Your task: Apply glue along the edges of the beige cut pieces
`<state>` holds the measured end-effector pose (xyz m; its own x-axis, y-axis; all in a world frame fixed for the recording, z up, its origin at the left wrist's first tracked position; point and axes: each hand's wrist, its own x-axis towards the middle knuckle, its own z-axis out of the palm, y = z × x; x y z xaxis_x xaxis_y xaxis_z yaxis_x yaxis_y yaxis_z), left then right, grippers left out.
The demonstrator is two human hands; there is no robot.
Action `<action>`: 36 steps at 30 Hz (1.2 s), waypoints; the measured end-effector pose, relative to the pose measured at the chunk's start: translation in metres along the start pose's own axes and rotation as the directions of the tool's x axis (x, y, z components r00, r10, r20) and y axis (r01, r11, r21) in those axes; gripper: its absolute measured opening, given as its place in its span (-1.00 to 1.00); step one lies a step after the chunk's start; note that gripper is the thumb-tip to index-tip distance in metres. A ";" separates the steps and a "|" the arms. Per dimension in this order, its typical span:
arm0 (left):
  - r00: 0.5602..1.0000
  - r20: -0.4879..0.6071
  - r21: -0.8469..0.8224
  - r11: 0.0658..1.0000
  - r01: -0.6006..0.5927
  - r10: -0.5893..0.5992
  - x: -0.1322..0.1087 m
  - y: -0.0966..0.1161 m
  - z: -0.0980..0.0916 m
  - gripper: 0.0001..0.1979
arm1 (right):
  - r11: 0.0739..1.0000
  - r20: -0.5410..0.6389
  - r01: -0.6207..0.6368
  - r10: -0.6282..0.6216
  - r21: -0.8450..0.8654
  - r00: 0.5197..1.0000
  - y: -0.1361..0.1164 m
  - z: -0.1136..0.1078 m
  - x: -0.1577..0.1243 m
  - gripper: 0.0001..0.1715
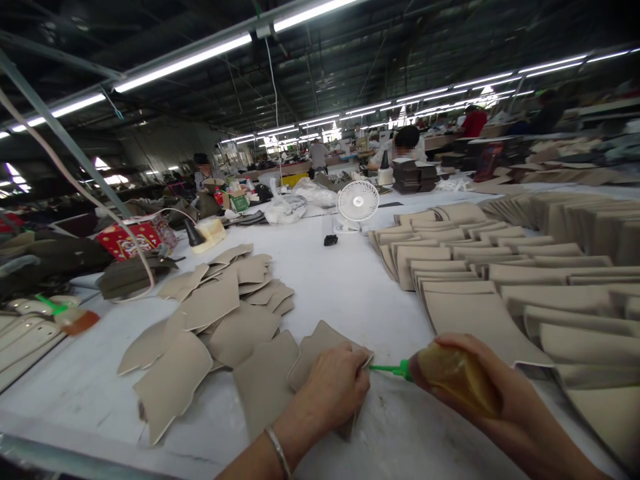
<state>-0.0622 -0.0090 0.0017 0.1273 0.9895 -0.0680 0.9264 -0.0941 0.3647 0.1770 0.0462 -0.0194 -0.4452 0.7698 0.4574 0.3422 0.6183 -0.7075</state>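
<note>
My left hand (336, 381) is closed on the edge of a beige shaped piece (320, 343), which looks like leather or a similar sheet. In my right hand (493, 377) a soft glue bottle (455, 373) lies tilted on its side, amber liquid inside. Its thin green nozzle (393, 368) points left, with the tip at the piece's edge beside my left fingers. Whether the tip touches the edge I cannot tell. Left of my left hand, similar beige pieces (245, 333) lie in a loose, overlapping heap.
Long rows of folded beige panels (460, 310) fill the table's right side. A small white fan (358, 201) stands at the back. Another green-tipped bottle (75, 320) lies far left, near a red box (137, 237) and a cream container with a black cone (207, 235). People work farther off.
</note>
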 end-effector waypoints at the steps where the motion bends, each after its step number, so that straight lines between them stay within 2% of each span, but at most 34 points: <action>1: 1.000 0.007 -0.001 1.000 -0.007 0.007 -0.001 0.000 -0.001 -0.77 | 1.000 -0.012 -0.024 0.024 0.015 1.000 0.003 0.001 0.000 -0.52; 5: 0.999 0.032 -0.030 0.999 -0.035 0.036 -0.003 -0.003 -0.004 -0.77 | 0.995 -0.030 -0.090 0.091 0.046 0.995 0.011 0.005 -0.007 -0.48; 11: 0.998 0.030 -0.109 0.993 -0.045 0.049 -0.004 -0.005 -0.005 -0.70 | 0.974 0.011 -0.210 0.209 0.088 0.978 0.010 0.005 -0.012 -0.46; 16: 0.998 0.044 -0.144 0.989 -0.031 0.037 -0.004 -0.007 -0.004 -0.70 | 0.966 -0.080 -0.243 0.250 0.090 0.965 0.007 0.006 -0.010 -0.40; 21: 0.999 0.025 -0.179 0.983 -0.040 0.046 -0.004 -0.011 -0.001 -0.65 | 0.921 -0.005 -0.335 0.342 0.199 0.940 0.001 0.015 -0.024 -0.40; 25: 0.998 0.006 -0.217 0.974 -0.060 0.063 -0.005 -0.014 0.003 -0.60 | 0.918 -0.040 -0.360 0.371 0.169 0.928 0.002 0.016 -0.028 -0.37; 27: 0.997 -0.009 -0.240 0.968 -0.075 0.075 -0.005 -0.015 0.006 -0.58 | 0.916 -0.050 -0.359 0.373 0.181 0.926 -0.001 0.018 -0.029 -0.38; 31: 0.995 -0.044 -0.276 0.956 -0.099 0.090 -0.005 -0.019 0.011 -0.57 | 0.863 0.015 -0.410 0.425 0.297 0.905 -0.019 0.023 -0.036 -0.41; 36: 0.995 -0.061 -0.287 0.953 -0.093 0.079 -0.005 -0.021 0.014 -0.55 | 0.852 -0.042 -0.442 0.471 0.281 0.881 -0.029 0.027 -0.040 -0.39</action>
<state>-0.0768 -0.0141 -0.0188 0.1780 0.9839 0.0178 0.7698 -0.1505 0.6203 0.1627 -0.0069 -0.0316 -0.1965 0.9761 0.0929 0.2558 0.1425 -0.9562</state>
